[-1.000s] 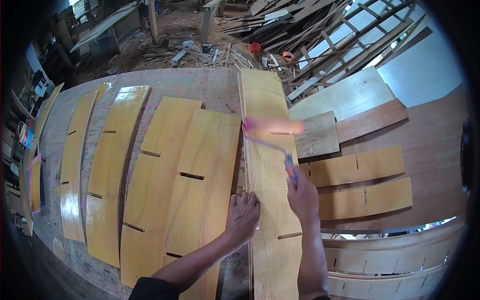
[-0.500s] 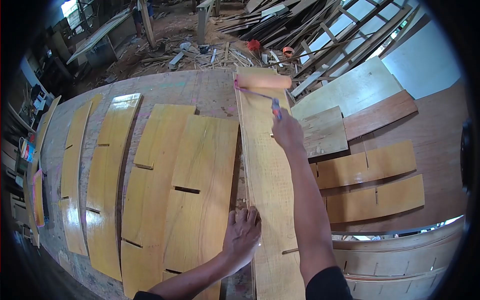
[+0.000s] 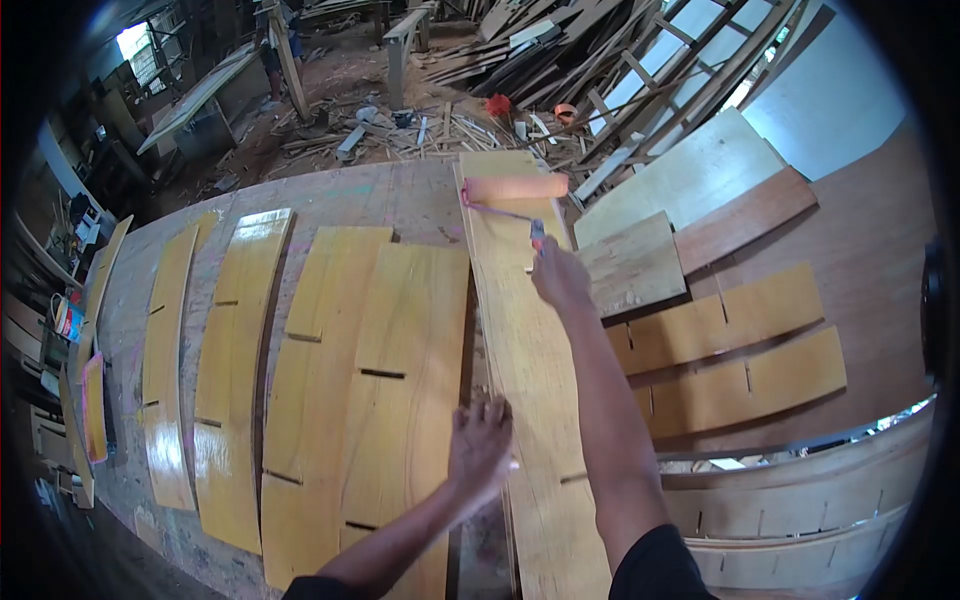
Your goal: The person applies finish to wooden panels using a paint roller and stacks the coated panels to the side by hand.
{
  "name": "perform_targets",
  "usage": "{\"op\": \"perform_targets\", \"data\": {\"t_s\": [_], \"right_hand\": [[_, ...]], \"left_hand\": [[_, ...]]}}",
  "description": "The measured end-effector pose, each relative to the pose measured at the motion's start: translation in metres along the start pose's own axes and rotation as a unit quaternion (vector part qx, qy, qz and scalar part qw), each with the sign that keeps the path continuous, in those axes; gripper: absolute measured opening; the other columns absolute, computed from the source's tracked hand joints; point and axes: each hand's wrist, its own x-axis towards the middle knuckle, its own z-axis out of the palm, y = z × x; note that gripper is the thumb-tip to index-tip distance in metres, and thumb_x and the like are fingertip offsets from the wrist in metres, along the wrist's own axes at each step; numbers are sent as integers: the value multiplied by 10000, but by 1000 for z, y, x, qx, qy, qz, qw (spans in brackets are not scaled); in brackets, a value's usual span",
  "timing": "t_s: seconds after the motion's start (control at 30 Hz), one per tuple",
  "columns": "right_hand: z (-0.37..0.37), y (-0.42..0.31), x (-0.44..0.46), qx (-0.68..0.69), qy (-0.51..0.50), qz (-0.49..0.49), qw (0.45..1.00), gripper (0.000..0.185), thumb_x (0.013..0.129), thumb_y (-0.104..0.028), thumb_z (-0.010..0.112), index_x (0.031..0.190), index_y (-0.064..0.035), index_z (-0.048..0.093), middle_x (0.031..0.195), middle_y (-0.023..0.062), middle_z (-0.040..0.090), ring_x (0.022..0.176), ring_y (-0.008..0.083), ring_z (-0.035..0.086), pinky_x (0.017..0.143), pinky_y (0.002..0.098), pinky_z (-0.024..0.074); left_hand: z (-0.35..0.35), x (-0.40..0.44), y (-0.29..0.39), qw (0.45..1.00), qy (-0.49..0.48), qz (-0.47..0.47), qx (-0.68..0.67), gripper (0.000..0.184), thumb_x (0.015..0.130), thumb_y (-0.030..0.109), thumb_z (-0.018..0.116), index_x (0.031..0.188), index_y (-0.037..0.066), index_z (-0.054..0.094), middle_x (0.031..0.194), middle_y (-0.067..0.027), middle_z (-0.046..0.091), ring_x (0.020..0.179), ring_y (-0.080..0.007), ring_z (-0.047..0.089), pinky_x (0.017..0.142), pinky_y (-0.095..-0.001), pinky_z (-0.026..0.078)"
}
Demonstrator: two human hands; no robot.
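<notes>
My right hand is closed around the handle of a paint roller. The roller's pinkish-orange sleeve lies across the far end of a long yellowish wooden board. At that board's left edge is my left hand, its fingers curled over the edge and the thumb on the board side; the fingertips are partly hidden. Just left of it lies a wide slotted board, apart from the long board by a narrow dark gap.
More glossy slotted boards lie in rows on the table to the left. Two slotted boards and bare panels lie to the right. At far left are a bucket and a pink-rimmed tray. Wood scraps litter the floor.
The view has shifted slightly, so the boards appear displaced. The roller sits a little nearer to me from the board's far end. My left hand keeps its place at the edge.
</notes>
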Motion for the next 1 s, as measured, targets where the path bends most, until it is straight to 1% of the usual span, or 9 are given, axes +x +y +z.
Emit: {"op": "perform_targets", "data": {"t_s": [0.23,0.27,0.43,0.5,0.7,0.77,0.9,0.97,1.0], "right_hand": [[-42,14,-282,-47,-12,60,997,592,1028,-306,587,1546,-103,388,855,234,694,758,425,718,684,554,574],[-48,16,-324,-45,-12,70,996,592,1028,-306,587,1546,-103,388,855,234,694,758,425,718,684,554,574],[-101,18,-518,-11,-22,102,995,628,1012,-296,630,1582,-141,419,811,219,655,674,428,685,632,550,557],[-115,24,-594,-2,-24,110,994,628,1010,-289,634,1583,-142,423,803,209,647,646,419,677,601,539,553],[-183,33,-796,13,-91,177,980,623,993,-271,659,1571,-152,459,801,174,636,585,374,668,516,492,540],[-202,36,-859,1,-123,205,971,625,987,-269,663,1566,-145,464,799,164,630,595,372,675,533,496,545],[-209,59,-986,34,-71,233,969,561,981,-265,692,1505,-146,532,817,167,654,607,387,687,568,492,572],[-206,71,-1032,154,74,235,957,590,925,-229,772,1452,-61,568,945,199,722,712,418,727,632,461,600],[-205,73,-1051,162,23,303,939,668,871,-221,839,1438,-2,561,1020,211,743,780,395,752,692,423,610]], "left_hand": [[41,-51,-11,982,157,-43,-99,832,703,416,906,1363,17,593,1396,-154,614,1266,-360,536,1020,-515,407],[45,-64,-8,978,165,-46,-118,699,796,360,860,1367,48,606,1344,-146,646,1219,-364,566,1003,-500,420],[50,-142,27,979,142,-67,-132,440,957,210,730,1351,46,627,1266,-156,672,1183,-346,608,1000,-460,462],[76,-175,30,943,103,-121,-294,371,960,158,707,1300,20,652,1216,-158,713,1130,-355,642,1002,-459,494],[120,-239,70,854,48,-170,-490,424,1022,237,690,1332,-46,629,1174,-129,731,1051,-189,681,952,-327,529],[127,-257,89,807,-13,-237,-540,414,1025,192,697,1377,-8,610,1192,-88,705,1060,-147,674,922,-300,540],[127,-289,133,732,-19,-268,-626,371,1015,191,699,1354,50,641,1099,-44,703,997,-130,680,834,-333,570],[118,-303,151,737,-24,-249,-627,385,1021,199,683,1371,45,642,1121,-53,720,971,-151,697,815,-350,582],[114,-310,159,732,-38,-257,-630,377,1025,198,670,1370,46,649,1135,-59,726,961,-159,704,814,-353,585]]}}
